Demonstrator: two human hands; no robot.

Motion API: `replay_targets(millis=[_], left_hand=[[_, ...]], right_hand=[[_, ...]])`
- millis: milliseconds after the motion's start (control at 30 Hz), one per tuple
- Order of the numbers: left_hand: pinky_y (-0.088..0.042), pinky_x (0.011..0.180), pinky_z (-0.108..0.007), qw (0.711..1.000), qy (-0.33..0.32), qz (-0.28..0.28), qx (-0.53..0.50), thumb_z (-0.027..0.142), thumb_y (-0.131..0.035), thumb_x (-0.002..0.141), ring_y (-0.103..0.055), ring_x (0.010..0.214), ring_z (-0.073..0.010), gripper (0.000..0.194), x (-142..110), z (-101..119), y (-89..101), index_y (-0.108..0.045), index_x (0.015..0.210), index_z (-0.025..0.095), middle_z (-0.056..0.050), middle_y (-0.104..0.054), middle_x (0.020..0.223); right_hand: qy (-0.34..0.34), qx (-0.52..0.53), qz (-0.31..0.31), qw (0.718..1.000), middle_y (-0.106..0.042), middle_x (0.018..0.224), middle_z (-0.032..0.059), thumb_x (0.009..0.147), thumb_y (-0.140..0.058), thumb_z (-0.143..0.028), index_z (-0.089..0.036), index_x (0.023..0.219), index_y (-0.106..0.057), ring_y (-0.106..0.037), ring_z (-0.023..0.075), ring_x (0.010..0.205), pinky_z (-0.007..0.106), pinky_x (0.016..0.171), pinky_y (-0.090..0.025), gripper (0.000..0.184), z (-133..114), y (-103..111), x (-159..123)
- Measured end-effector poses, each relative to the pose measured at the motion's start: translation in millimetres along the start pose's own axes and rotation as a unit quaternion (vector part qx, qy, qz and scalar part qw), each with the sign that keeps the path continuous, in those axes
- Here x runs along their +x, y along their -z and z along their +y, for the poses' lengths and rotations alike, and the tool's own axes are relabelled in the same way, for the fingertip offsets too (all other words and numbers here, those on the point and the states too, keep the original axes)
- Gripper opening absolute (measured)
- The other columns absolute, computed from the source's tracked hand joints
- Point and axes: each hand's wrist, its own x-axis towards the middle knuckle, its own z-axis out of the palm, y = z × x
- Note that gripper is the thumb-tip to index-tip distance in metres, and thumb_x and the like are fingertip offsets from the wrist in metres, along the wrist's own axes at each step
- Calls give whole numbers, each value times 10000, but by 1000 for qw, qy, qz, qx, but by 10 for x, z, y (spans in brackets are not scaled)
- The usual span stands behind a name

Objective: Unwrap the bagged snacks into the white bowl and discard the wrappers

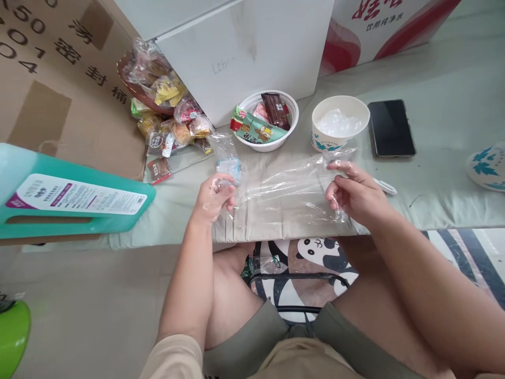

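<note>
Clear plastic [282,192] between left hand [212,199], right hand [357,196]; perhaps a bag

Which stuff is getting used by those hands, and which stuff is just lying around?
Being used:
- clear plastic, reaching from the left hand to the right hand

Probably just lying around:
- phone
- white bowl with snacks
- teal bottle

I can't tell about the paper bowl beside the phone.

The plastic [284,184] is clear, the phone [392,128] black.
</note>
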Motion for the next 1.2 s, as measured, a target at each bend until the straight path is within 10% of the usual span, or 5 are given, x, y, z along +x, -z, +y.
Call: replay_targets(millis=[367,533,733,967,1200], left_hand=[[-595,606,-288,998,-1,-19,-55,445,-785,649,-665,730,-178,337,3,61,40,-638,561,154,-55,-615,739],[-525,501,-191,999,42,-14,-3,183,-878,511,-631,744,-141,388,-6,53,13,-591,773,182,4,-596,815],[-421,391,-143,993,26,-108,-48,168,-863,556,-630,754,-116,369,-52,132,-97,-594,808,182,-19,-551,993],[-550,520,-237,961,26,-265,-77,289,-901,636,-726,801,-184,442,-85,163,-182,-637,990,275,-50,-678,1148],[-555,995,-505,945,110,-222,-212,954,-659,519,-626,1294,-401,1064,-36,-83,-554,-620,1280,212,-194,-676,1353]], right_hand=[[84,-50,-38,994,-682,746,93,838,-496,-668,-237,578,-657,-622,227,721,400,681,-501,528,-36,91,43],[95,-344,-69,932,-744,1070,84,734,-776,-532,-239,892,-744,-669,249,829,439,784,-539,335,33,224,10],[261,-218,26,940,-681,1310,58,838,-741,-459,-303,1174,-677,-589,302,1321,524,1181,-412,375,-53,178,-2],[6,-276,-433,858,-724,762,27,783,-725,-365,-180,822,-714,-632,140,607,279,574,-511,190,-69,-476,257],[59,-110,-228,966,-690,692,0,880,-628,-468,-195,879,-684,-592,110,516,262,523,-477,279,151,-512,175]])
